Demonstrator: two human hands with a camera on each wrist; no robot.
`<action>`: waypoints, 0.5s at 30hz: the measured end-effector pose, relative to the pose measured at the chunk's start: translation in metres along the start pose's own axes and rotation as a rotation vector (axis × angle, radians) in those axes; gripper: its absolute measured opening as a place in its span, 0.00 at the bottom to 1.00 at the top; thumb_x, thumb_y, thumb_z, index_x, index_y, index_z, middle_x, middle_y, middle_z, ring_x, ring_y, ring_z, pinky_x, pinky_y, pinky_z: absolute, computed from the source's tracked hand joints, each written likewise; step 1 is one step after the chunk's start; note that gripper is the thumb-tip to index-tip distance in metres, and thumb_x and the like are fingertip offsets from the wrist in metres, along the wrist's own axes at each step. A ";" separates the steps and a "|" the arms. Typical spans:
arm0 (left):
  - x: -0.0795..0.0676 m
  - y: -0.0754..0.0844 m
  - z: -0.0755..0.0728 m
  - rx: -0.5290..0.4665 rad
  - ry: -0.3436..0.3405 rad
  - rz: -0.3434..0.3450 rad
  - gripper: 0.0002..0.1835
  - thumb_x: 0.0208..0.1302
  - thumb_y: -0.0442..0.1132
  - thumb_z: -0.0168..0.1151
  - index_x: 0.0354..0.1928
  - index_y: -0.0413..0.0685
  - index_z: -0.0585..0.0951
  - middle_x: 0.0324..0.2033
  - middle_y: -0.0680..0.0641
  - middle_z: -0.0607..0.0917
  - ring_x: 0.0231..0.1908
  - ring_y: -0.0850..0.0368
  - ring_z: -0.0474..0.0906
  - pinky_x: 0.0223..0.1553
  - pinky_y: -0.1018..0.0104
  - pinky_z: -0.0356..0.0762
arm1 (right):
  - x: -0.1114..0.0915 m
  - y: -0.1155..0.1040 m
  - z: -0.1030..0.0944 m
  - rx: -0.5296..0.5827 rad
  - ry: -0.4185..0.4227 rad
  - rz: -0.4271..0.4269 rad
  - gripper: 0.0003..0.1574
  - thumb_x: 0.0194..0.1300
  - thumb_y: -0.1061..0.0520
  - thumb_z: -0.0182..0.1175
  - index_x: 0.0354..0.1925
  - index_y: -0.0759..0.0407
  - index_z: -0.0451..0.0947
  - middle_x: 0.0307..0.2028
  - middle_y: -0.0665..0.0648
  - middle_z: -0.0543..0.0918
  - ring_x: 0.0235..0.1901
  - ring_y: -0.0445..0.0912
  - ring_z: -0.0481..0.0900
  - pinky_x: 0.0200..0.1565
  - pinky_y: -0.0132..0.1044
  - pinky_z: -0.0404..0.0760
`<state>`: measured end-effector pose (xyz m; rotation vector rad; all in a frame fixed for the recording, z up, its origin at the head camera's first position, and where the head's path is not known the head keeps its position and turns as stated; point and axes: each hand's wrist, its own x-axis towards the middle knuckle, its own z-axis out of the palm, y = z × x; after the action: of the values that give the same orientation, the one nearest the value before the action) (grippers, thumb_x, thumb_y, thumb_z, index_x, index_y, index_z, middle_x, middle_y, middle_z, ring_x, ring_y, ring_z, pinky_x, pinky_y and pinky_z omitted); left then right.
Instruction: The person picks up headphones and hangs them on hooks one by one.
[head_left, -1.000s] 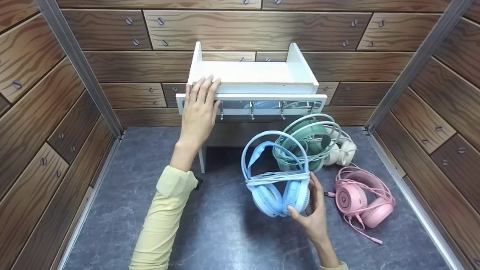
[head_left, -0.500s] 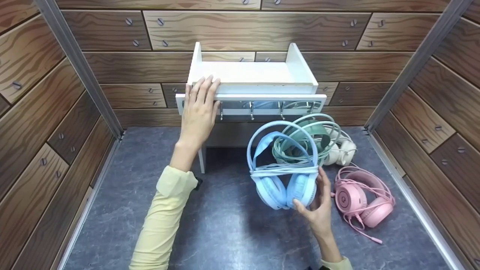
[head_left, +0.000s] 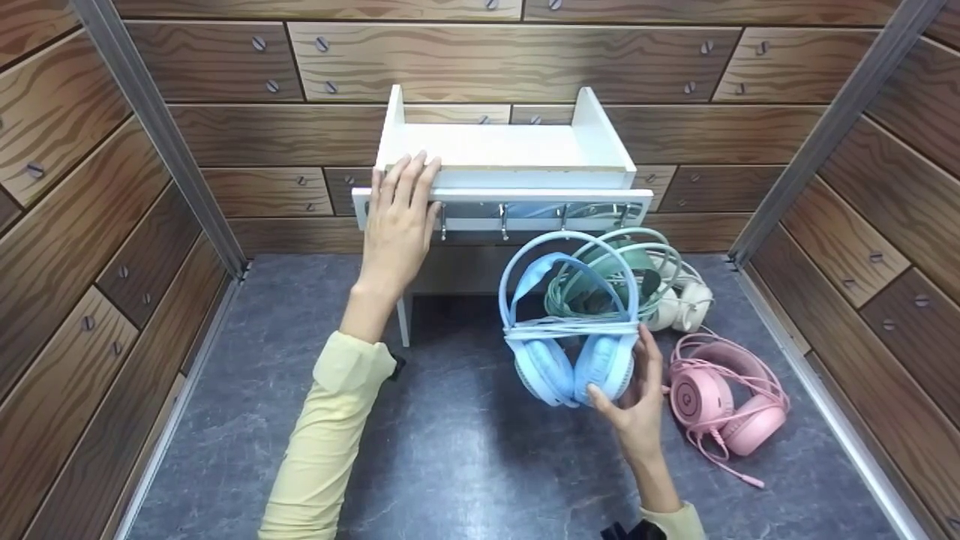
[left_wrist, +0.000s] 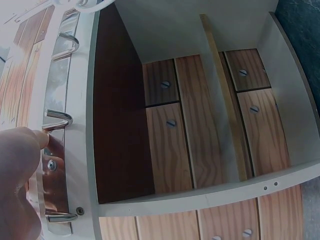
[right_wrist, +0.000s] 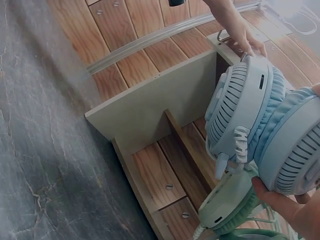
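Observation:
My left hand [head_left: 397,225] rests with fairly straight fingers over the left end of the white shelf [head_left: 495,146] and its front hook rail [head_left: 469,195]. Several metal hooks line that rail, among them a hook [left_wrist: 60,120] beside the thumb in the left wrist view. My right hand [head_left: 637,420] holds blue headphones [head_left: 546,367] by the right ear cup, thumb in front. They hang upright in the air with the headband up and the cable wound across the middle. The band's top lies just below the rail in the head view.
Green headphones [head_left: 622,266] and white headphones [head_left: 688,304] lie together under the rail's right end. Pink headphones [head_left: 701,394] with a loose cable lie on the dark floor to the right. Wood-patterned walls [head_left: 517,60] enclose the space on three sides.
My right hand has carried the blue headphones away from me and slightly right, closer to the hook rail. The left hand has stayed in place on the shelf.

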<state>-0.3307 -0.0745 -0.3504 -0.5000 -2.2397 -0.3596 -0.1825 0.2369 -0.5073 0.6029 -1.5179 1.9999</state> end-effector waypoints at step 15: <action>0.000 -0.001 0.000 0.003 0.010 0.006 0.28 0.68 0.45 0.48 0.69 0.56 0.57 0.68 0.52 0.59 0.68 0.54 0.49 0.70 0.53 0.34 | -0.003 0.028 0.006 -0.097 0.035 0.052 0.69 0.35 0.80 0.66 0.70 0.58 0.44 0.62 0.66 0.57 0.61 0.55 0.59 0.62 0.34 0.65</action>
<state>-0.3311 -0.0749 -0.3509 -0.5023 -2.2288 -0.3550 -0.1986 0.2250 -0.5275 0.4917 -1.6135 1.9519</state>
